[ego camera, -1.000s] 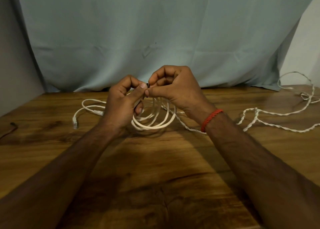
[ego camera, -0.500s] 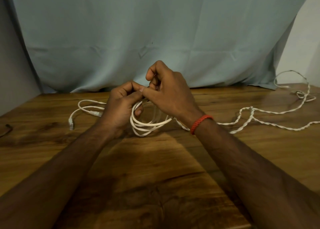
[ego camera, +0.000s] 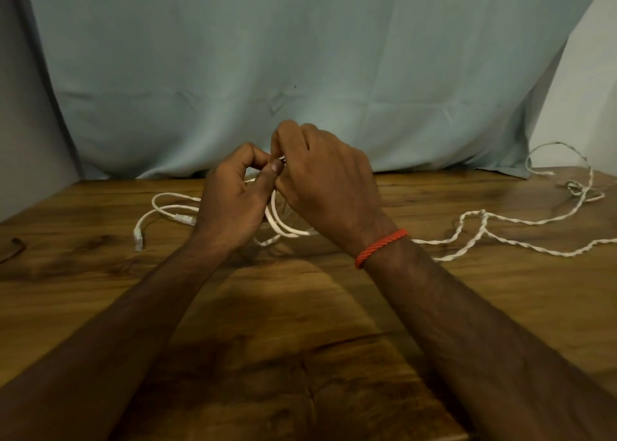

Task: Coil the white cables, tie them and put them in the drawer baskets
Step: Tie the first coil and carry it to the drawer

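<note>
Fingers [ego camera: 267,180] of 2 hands curled, tips meeting. Left hand [ego camera: 230,207] and right hand [ego camera: 327,187] pinch the top of 1 coil [ego camera: 283,227], held upright over the desk [ego camera: 300,340]. 2 plugs [ego camera: 137,240] trail left. 1 twisted cable [ego camera: 467,230] lies loose at right. 1 red wristband [ego camera: 380,247] on right wrist.

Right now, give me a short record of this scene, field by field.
left hand: grips the coiled white cable
right hand: pinches the coil's top, beside the left thumb
coiled white cable: loops between both hands, plug ends lying left on the table
twisted white cable: loose, uncoiled, on the table's right
drawer baskets: not in view
</note>
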Demonstrator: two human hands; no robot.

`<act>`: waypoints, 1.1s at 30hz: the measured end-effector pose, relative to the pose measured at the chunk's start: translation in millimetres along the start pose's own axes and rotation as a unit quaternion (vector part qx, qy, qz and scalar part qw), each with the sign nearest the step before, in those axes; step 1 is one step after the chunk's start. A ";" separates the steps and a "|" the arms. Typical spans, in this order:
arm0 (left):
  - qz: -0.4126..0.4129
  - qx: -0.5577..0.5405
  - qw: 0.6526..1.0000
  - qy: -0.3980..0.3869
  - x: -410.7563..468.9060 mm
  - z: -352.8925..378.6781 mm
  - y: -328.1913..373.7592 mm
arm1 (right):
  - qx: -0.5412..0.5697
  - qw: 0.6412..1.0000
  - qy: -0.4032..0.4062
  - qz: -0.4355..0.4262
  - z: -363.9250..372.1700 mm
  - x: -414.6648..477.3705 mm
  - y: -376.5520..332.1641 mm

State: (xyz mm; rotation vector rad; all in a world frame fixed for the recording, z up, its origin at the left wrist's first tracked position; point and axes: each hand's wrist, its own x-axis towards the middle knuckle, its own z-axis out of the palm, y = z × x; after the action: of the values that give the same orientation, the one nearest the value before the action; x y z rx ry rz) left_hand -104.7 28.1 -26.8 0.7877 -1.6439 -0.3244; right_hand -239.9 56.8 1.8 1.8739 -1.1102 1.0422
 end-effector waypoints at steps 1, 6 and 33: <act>0.005 0.014 1.000 0.005 0.5 -0.1 -0.5 | 0.007 1.000 -0.010 0.020 -0.1 -0.6 -1.4; 0.037 0.040 0.998 0.025 0.5 1.5 -4.7 | 0.001 0.998 -0.050 0.049 3.2 -3.3 -1.9; -0.084 -0.137 0.983 -0.088 -0.4 -5.3 -4.9 | 0.087 0.993 -0.038 -0.066 10.1 -4.1 14.3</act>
State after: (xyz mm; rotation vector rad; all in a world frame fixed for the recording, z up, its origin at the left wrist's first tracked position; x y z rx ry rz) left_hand -98.1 26.0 -28.8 0.7029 -1.6532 -0.7421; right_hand -251.4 44.0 -3.7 2.1100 -0.9476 1.0276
